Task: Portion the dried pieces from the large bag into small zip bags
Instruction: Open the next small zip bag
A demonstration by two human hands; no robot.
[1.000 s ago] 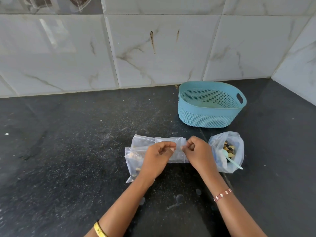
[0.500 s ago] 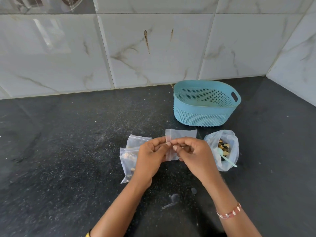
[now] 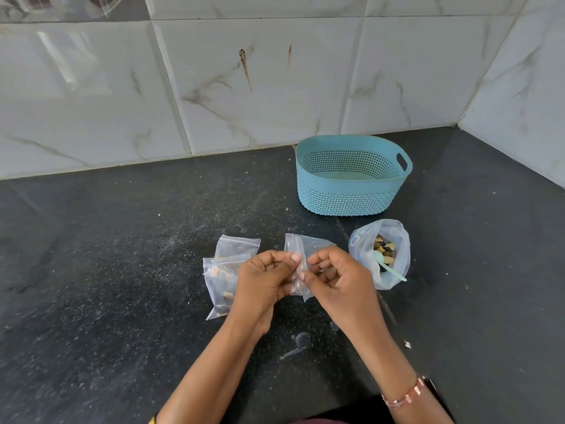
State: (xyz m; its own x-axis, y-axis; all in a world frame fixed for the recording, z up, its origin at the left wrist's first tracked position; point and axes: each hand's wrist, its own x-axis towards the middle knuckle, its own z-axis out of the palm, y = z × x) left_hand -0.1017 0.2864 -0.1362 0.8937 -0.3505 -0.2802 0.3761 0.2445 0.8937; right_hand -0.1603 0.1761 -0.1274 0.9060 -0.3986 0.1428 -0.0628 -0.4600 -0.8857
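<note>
Both hands, left hand (image 3: 266,280) and right hand (image 3: 336,278), pinch an empty small zip bag (image 3: 301,252) above the desk (image 3: 122,270), beside the large bag (image 3: 380,254). Advice: fingers part the lips fully before scooping.

A second ago both hands pinched the top edge of a small zip bag (image 3: 301,252) lying flat across the filled bags at the left. Now the left hand (image 3: 263,281) and the right hand (image 3: 337,278) hold it lifted clear of them, turned upright between the thumbs and curled fingers, with its top edge toward the far side. The empty zip bag (image 3: 240,244) beneath it, at the far left, now shows uncovered, and the right thumb has shifted to the bag's near half.
</note>
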